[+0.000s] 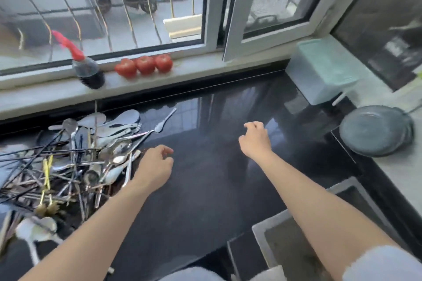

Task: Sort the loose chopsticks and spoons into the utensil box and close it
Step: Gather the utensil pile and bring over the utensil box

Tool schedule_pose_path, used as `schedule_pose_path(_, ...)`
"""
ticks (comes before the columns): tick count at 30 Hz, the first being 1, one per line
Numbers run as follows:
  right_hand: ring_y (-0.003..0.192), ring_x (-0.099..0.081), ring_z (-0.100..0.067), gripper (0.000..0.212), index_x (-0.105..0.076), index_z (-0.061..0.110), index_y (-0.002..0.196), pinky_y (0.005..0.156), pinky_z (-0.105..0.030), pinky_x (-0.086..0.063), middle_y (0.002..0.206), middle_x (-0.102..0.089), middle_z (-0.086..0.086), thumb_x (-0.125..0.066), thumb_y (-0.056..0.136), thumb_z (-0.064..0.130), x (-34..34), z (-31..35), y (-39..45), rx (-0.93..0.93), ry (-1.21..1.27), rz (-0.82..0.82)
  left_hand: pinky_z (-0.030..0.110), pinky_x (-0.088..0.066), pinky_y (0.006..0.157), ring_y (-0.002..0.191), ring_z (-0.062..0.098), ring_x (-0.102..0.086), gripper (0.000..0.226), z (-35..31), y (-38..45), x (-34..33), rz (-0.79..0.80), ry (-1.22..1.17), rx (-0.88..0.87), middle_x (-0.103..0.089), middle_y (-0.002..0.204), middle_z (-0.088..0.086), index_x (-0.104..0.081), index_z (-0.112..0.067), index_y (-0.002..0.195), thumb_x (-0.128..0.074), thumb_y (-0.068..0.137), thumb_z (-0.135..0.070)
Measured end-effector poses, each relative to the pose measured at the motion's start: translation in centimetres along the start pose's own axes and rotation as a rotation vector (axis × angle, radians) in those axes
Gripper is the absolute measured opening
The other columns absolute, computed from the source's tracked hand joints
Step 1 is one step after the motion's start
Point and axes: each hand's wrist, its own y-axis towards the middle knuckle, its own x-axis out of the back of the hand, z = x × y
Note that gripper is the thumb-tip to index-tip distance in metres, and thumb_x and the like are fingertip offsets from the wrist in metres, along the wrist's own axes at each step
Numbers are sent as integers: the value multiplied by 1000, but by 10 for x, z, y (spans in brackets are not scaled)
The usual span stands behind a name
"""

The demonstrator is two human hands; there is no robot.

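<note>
A tangled heap of chopsticks and spoons [75, 162] lies on the left of the black counter [205, 189]. One metal spoon [164, 121] lies apart, just right of the heap. The pale green utensil box [319, 70] stands with its lid down at the back right, in the corner by the window. My left hand [155, 167] hovers beside the heap's right edge, fingers loosely curled and holding nothing. My right hand [254, 140] is stretched over the middle of the counter with loosely curled, empty fingers, well short of the box.
On the windowsill stand a dark sauce bottle with a red spout [88, 70] and three tomatoes [143, 65]. A grey round pan [376, 131] sits on the right. A sink [296, 246] opens at the lower right. The window sash [230, 18] stands ajar.
</note>
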Motion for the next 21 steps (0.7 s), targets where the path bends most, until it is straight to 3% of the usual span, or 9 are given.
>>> schedule_pose_path(4,140,-28,-33,51,-42,10,145,109,-38,-34,157,-26,-11,-53,97,20,39,-48,57,-89,-70,-33,31,-45,93,112,24,-63,31,-42,32,-21,48,117,-21,-66,129,6,-66,-16,123,-53,95,-12)
schedule_pose_path(10,148,-14,-38,47,-44,7,138,111,-47,-36,165,-3,-16,-54,94,19,96,-77,141,-101,-239,-152,31,-45,96,117,23,-62,33,-90,72,-40,58,143,-23,-65,132,5,-66,-15,125,-51,95,-11)
schedule_pose_path(17,151,1,-46,42,-57,6,130,123,-52,-14,166,6,-23,-59,90,19,114,-106,199,-229,-411,-266,32,-45,95,121,23,-61,35,-103,94,-50,64,197,-18,-64,134,3,-65,-16,128,-50,96,-13)
schedule_pose_path(21,152,2,-45,54,-54,3,139,123,-54,-4,165,6,-24,-57,89,24,127,-124,216,-341,-452,-246,34,-48,95,116,24,-62,34,-101,96,-50,71,193,10,-64,132,5,-66,-16,125,-50,95,-14)
